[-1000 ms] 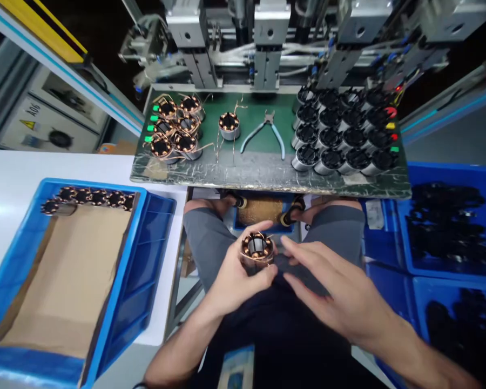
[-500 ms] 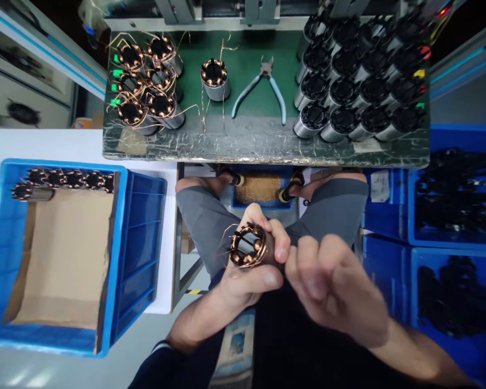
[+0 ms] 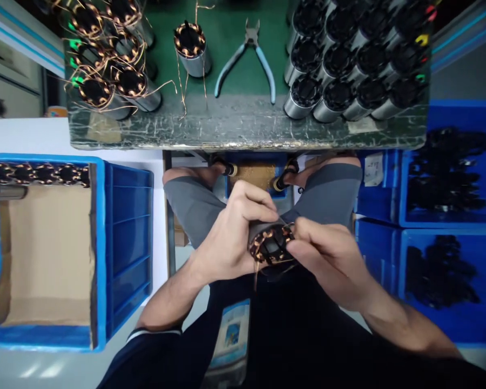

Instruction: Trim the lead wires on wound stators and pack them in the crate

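A motor stator (image 3: 272,247) with copper windings and a black insulator is tilted above my lap, its wound end facing up towards me. My left hand (image 3: 227,240) is wrapped round its side, hiding much of the body. At the stator's right rim, the thumb and fingers of my right hand (image 3: 332,256) are pinched together on what looks like a thin copper wire, partly hidden. Another loose wire end hangs below the stator's left side. On the green bench (image 3: 227,121) stands a single wound stator (image 3: 194,51) with long loose wires, beside blue-handled cutting pliers (image 3: 251,40) lying spread.
Several wound stators (image 3: 132,84) stand at the bench's left. Rows of stators with black insulators (image 3: 338,94) fill its right. A blue crate (image 3: 129,248) at left holds cardboard and several stators. Blue bins (image 3: 403,189) at right contain black parts.
The stator has turned in my left hand and shifted slightly right. My right hand has come to its right rim and pinches there. The view has moved, so the bench sits higher.
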A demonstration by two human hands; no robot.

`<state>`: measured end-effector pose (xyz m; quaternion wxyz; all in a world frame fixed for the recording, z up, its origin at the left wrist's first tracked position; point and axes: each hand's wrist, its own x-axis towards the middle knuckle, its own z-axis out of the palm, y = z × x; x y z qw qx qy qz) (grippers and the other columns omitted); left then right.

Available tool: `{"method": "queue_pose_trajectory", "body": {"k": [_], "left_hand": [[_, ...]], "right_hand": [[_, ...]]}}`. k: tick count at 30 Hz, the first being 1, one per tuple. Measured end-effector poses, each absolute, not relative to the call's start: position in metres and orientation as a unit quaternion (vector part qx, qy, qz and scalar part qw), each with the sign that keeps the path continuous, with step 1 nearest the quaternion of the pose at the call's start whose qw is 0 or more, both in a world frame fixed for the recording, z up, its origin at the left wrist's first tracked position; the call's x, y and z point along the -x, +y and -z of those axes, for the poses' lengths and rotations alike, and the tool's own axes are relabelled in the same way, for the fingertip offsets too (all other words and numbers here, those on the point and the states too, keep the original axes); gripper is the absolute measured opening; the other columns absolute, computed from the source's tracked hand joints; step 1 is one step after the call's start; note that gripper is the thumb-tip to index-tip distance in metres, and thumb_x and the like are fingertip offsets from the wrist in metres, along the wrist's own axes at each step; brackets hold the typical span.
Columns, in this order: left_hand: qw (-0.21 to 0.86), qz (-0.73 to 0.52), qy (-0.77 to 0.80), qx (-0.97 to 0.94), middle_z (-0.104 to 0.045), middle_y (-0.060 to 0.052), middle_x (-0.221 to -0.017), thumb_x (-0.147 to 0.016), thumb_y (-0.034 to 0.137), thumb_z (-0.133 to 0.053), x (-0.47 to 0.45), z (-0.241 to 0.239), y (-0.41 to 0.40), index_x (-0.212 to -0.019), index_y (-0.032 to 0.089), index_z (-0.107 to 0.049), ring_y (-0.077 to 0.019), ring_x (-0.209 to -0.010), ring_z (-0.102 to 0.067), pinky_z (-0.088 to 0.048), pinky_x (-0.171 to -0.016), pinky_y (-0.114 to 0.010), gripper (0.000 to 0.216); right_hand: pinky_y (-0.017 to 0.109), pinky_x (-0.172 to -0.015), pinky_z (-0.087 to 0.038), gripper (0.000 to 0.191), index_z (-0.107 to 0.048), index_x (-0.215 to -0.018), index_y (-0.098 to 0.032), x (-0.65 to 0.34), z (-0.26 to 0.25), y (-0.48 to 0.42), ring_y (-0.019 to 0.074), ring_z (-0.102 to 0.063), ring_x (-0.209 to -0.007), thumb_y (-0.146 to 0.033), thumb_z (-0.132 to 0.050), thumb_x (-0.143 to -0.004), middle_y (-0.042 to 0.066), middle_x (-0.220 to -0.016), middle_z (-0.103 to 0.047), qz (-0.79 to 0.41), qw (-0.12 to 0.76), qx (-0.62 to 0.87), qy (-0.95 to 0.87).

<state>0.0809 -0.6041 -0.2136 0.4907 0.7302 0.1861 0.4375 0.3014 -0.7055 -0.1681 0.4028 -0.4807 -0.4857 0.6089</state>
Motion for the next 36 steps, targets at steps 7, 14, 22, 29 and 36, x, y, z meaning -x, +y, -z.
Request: {"method": "queue_pose_trajectory", "body": {"k": [7, 14, 22, 29, 36], "left_hand": [[0.804, -0.375, 0.265, -0.377, -0.074, -0.01, -0.123, -0.101, 0.072, -0.079, -0.084, 0.203, -0.636, -0.146, 0.026, -0.067, -0.0192, -0.089, -0.07, -0.06, -0.082, -0.035, 0.065], [0.613, -0.448, 0.362, -0.541, -0.07, -0.01, -0.129, -0.089, 0.052, -0.1, -0.069, 0.209, -0.625, -0.147, 0.03, -0.068, -0.0283, -0.119, -0.071, -0.061, -0.108, -0.044, 0.07], [0.501, -0.344, 0.282, -0.742, -0.067, -0.012, -0.142, -0.094, 0.037, -0.095, -0.061, 0.205, -0.619, -0.153, 0.03, -0.062, -0.032, -0.133, -0.067, -0.059, -0.115, -0.047, 0.068], [0.868, -0.227, 0.295, -0.329, -0.076, -0.011, -0.118, -0.091, 0.053, -0.096, -0.064, 0.213, -0.626, -0.135, 0.022, -0.073, -0.0203, -0.09, -0.071, -0.06, -0.078, -0.032, 0.058], [0.846, -0.332, 0.334, -0.25, -0.068, -0.002, -0.095, -0.083, 0.052, -0.099, -0.074, 0.221, -0.621, -0.115, 0.022, -0.07, -0.0093, -0.067, -0.053, -0.045, -0.061, -0.024, 0.053]], "right_hand": [[0.031, -0.055, -0.034, 0.049, -0.049, -0.076, -0.026, -0.277, 0.222, -0.732, 0.0119, -0.045, -0.051, -0.04, -0.048, -0.123, -0.006, -0.058, -0.049, -0.666, 0.448, 0.444, -0.399], [0.03, -0.069, -0.041, 0.041, -0.066, -0.083, -0.023, -0.311, 0.219, -0.713, 0.0143, -0.061, -0.069, -0.042, -0.061, -0.118, -0.001, -0.076, -0.068, -0.56, 0.196, 0.599, -0.538], [0.03, -0.06, -0.031, 0.03, -0.053, -0.089, -0.025, -0.297, 0.16, -0.696, 0.0095, -0.041, -0.061, -0.03, -0.06, -0.117, -0.007, -0.073, -0.046, -0.597, 0.322, 0.481, -0.555], [0.035, -0.062, -0.031, 0.025, -0.052, -0.084, -0.025, -0.295, 0.215, -0.734, 0.0126, -0.045, -0.06, -0.014, -0.059, -0.106, -0.005, -0.069, -0.056, -0.308, 0.163, 0.478, -0.806], [0.031, -0.067, -0.039, 0.038, -0.067, -0.091, -0.023, -0.305, 0.22, -0.73, 0.0126, -0.055, -0.068, -0.044, -0.057, -0.121, -0.004, -0.077, -0.06, -0.605, 0.192, 0.498, -0.59]]}}
